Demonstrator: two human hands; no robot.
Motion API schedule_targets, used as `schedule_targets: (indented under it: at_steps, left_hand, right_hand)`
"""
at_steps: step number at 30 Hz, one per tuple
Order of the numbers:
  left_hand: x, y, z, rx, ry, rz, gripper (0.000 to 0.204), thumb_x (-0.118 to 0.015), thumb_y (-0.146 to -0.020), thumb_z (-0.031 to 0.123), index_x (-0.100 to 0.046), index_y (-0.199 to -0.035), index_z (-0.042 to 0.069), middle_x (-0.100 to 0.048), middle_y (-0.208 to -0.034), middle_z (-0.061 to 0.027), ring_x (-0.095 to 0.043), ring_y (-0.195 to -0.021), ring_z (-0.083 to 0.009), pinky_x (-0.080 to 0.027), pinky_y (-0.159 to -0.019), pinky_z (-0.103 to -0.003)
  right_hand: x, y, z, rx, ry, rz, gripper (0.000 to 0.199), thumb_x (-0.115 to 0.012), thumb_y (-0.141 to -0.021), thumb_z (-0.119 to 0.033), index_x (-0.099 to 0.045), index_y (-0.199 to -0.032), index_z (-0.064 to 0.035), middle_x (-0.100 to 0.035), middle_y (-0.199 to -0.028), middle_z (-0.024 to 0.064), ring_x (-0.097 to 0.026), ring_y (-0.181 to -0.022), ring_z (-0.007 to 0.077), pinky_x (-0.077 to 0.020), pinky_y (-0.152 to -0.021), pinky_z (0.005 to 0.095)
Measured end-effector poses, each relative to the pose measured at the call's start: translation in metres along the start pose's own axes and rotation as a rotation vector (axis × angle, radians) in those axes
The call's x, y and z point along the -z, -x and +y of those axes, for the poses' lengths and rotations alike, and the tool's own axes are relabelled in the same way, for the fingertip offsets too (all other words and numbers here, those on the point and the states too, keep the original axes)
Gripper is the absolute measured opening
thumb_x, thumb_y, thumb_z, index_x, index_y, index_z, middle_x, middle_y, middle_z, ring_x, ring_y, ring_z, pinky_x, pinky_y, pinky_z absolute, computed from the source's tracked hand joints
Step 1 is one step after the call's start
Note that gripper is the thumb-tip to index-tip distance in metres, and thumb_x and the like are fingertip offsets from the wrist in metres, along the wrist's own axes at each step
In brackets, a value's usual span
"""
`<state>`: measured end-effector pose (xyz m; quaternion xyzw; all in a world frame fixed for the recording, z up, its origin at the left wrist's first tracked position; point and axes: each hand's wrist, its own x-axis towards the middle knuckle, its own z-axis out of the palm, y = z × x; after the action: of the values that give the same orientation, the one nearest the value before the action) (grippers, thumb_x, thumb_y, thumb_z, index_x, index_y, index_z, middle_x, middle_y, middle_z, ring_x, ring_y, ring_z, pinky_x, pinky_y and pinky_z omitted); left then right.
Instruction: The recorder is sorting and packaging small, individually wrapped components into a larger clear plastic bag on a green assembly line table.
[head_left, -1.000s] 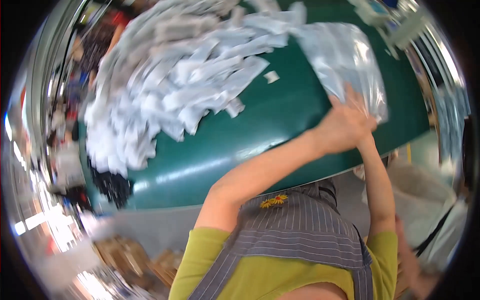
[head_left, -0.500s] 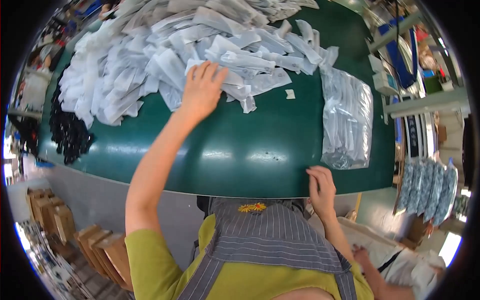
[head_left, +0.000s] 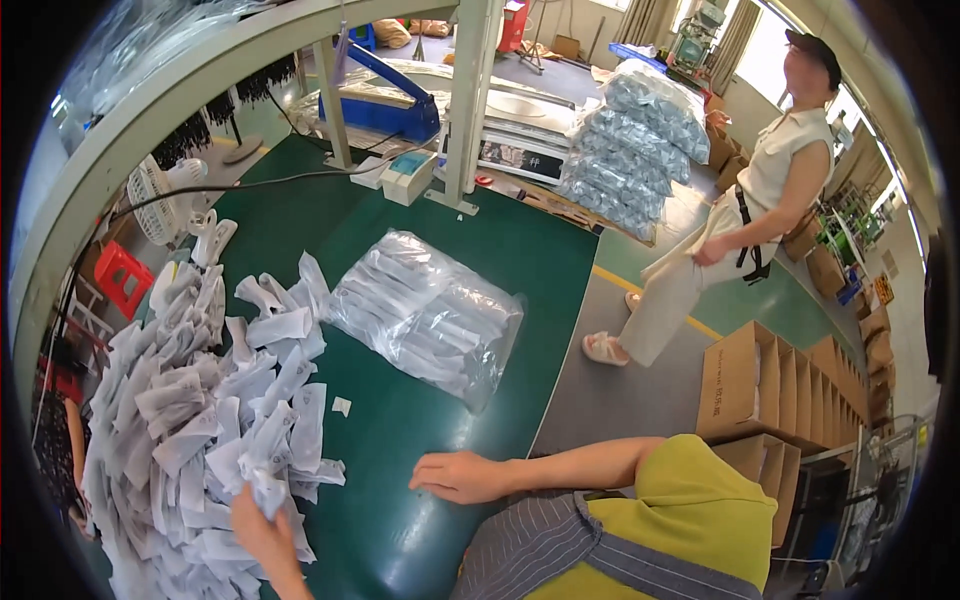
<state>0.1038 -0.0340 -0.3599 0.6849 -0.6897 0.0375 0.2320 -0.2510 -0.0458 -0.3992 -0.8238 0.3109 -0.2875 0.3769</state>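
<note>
A large heap of white wrapped packets [head_left: 190, 430] covers the left of the green table. My left hand [head_left: 262, 535] reaches into its near side, thumb and fingers closed around the end of one white packet [head_left: 266, 455]. My right hand [head_left: 458, 477] rests at the table's near edge, holding nothing. Its fingers are stretched out loosely and point left. Beyond it lies a clear plastic bag [head_left: 425, 315] filled with rows of similar white packets, its left end against loose packets. A small white paper scrap [head_left: 342, 405] lies between the heap and the bag.
A metal frame post [head_left: 468, 110] stands on the table's far side beside a small white box-like device [head_left: 408, 177]. Stacked bluish bags [head_left: 640, 140] rise beyond. At the right, a person [head_left: 760, 200] stands near open cardboard cartons [head_left: 735, 385]. A white fan [head_left: 165, 200] is at the left.
The view has swung to the right, bringing the person and cartons in. My left hand, earlier spread over the heap, now closes on a packet. My right hand has come onto the table edge.
</note>
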Motion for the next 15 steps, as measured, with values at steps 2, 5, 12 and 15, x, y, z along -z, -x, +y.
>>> schedule_targets:
  at_steps: [2,5,12,15]
  left_hand:
    - [0.011,0.011,0.059,-0.185,-0.020,-0.034,0.057,-0.071,-0.063,0.005,-0.058,-0.118,0.002,-0.062,-0.104,-0.0185,-0.058,-0.098,-0.0391,-0.044,-0.088,-0.049]
    - [-0.015,0.031,0.128,-0.223,0.076,-0.493,0.048,-0.075,-0.063,0.014,-0.059,-0.107,0.005,-0.059,-0.099,-0.0139,-0.056,-0.089,-0.0348,-0.044,-0.078,-0.046]
    - [-0.070,0.106,0.130,-0.027,0.248,-0.141,0.051,-0.069,-0.081,0.009,-0.055,-0.129,0.001,-0.053,-0.131,-0.0222,-0.052,-0.117,-0.0411,-0.041,-0.101,-0.048]
    - [-0.072,0.115,0.135,0.106,0.298,-0.142,0.061,-0.071,-0.080,0.009,-0.049,-0.136,0.000,-0.048,-0.137,-0.0228,-0.047,-0.123,-0.0416,-0.039,-0.105,-0.047]
  right_hand:
    - [0.011,-0.023,-0.012,0.021,-0.020,0.111,0.018,-0.058,-0.092,-0.008,-0.060,-0.110,-0.0058,-0.058,-0.105,0.0089,-0.060,-0.100,0.0274,-0.0530,-0.081,0.0363]
    - [0.012,-0.045,-0.014,0.112,-0.009,0.223,0.025,-0.060,-0.092,-0.014,-0.058,-0.116,-0.0061,-0.057,-0.111,0.0119,-0.058,-0.103,0.0287,-0.0498,-0.084,0.0376]
    - [-0.047,-0.022,0.038,0.280,0.140,0.020,0.019,-0.059,-0.094,-0.024,-0.063,-0.106,-0.0103,-0.058,-0.096,0.0059,-0.055,-0.093,0.0224,-0.0404,-0.081,0.0365]
    - [-0.043,-0.026,0.043,0.279,0.094,-0.006,0.017,-0.059,-0.094,-0.023,-0.065,-0.101,-0.0095,-0.058,-0.093,0.0046,-0.055,-0.091,0.0224,-0.0405,-0.080,0.0365]
